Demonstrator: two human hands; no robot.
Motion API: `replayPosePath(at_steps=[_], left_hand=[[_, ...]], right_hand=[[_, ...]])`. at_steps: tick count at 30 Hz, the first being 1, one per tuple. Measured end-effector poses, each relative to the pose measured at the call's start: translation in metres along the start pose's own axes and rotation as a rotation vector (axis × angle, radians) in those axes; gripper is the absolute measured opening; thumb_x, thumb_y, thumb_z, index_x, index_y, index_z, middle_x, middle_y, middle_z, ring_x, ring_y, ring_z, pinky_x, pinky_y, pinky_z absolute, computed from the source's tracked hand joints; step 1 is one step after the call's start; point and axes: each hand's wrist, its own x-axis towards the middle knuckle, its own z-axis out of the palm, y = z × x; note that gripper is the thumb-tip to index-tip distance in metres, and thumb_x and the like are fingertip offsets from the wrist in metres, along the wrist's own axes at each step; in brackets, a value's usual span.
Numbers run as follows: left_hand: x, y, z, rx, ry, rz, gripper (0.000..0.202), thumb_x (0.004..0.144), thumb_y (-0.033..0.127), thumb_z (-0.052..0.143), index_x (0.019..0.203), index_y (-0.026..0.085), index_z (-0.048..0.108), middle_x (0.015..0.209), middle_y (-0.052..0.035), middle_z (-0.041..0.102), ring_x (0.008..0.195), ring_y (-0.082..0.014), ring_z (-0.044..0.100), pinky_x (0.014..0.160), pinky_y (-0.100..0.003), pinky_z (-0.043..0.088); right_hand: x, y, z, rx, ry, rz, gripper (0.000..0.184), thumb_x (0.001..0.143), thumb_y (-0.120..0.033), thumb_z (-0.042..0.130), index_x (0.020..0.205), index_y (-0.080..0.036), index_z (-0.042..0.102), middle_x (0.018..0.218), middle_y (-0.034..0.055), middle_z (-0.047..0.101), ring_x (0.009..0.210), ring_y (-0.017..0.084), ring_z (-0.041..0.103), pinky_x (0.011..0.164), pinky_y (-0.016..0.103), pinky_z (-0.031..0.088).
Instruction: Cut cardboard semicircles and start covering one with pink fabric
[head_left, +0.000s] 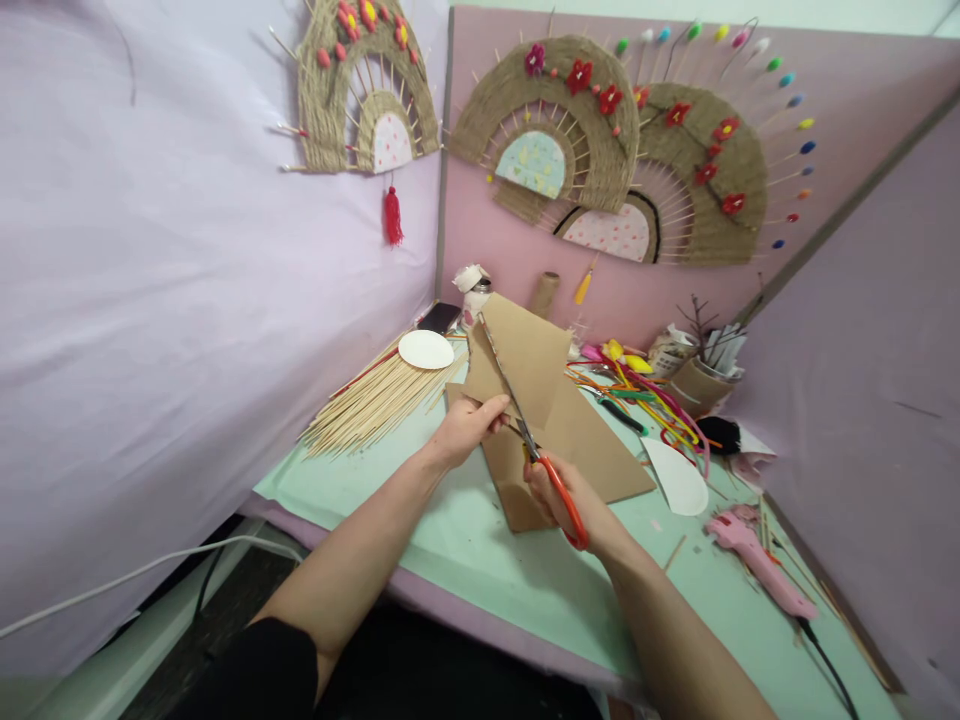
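Note:
My right hand (559, 490) is closed round the red handles of a pair of scissors (564, 505). Their blades point up and away, along a cut line in a brown piece of cardboard (529, 350). My left hand (471, 428) pinches the near left edge of that cardboard, thumb on top, close to the blades. Underneath lies a larger cardboard sheet (592, 440) on the pale green tabletop. How far apart the blades stand is hard to make out.
Thin wooden sticks (375, 405) lie at the left with a white oval (426, 350) on them. Right of the cardboard are pliers (622, 415), colourful pipe cleaners (675, 410), a white half-round piece (676, 478) and a pink glue gun (761, 565). Twine fans (615, 120) hang behind.

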Motion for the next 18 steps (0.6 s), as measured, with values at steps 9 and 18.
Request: replayPosePath(at_steps=[9,18], left_hand=[[-0.003,-0.006,0.001,-0.011,-0.076,-0.065,0.045,0.068,0.056,0.068,0.055,0.014,0.058,0.052,0.0001,0.052,0.049,-0.0081,0.041,0.049,-0.023,0.029],[-0.002,-0.012,0.007,-0.042,-0.055,-0.069,0.046,0.067,0.056,0.067,0.052,0.015,0.055,0.050,0.0010,0.050,0.046,-0.0070,0.039,0.046,-0.023,0.025]], right_hand=[[-0.001,0.001,0.001,-0.170,0.002,-0.044,0.053,0.086,-0.075,0.035,0.075,-0.023,0.037,0.055,-0.0059,0.043,0.042,0.011,0.046,0.043,0.025,0.040],[-0.006,-0.013,-0.001,-0.310,0.066,-0.045,0.056,0.086,-0.078,0.027,0.070,-0.025,0.034,0.042,-0.0059,0.041,0.035,0.011,0.038,0.038,0.024,0.031]])
